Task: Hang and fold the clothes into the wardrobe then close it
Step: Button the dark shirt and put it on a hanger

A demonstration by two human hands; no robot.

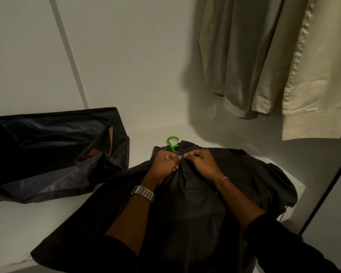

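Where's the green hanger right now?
In the head view, the green hanger is inside the dark shirt on the white shelf, its hook poking out of the collar just beyond both hands, right of the black fabric bin.

A dark shirt (195,194) is covering the middle of the wardrobe shelf (14,223) in front of me. A black fabric bin (53,154) is blocking the left rear, its corner touching the shirt. Bare shelf is lying open at the front left, and a narrow strip is running behind the shirt around the green hanger hook (172,143). Cream garments (274,62) are hanging over the right rear corner, clear of the shelf.
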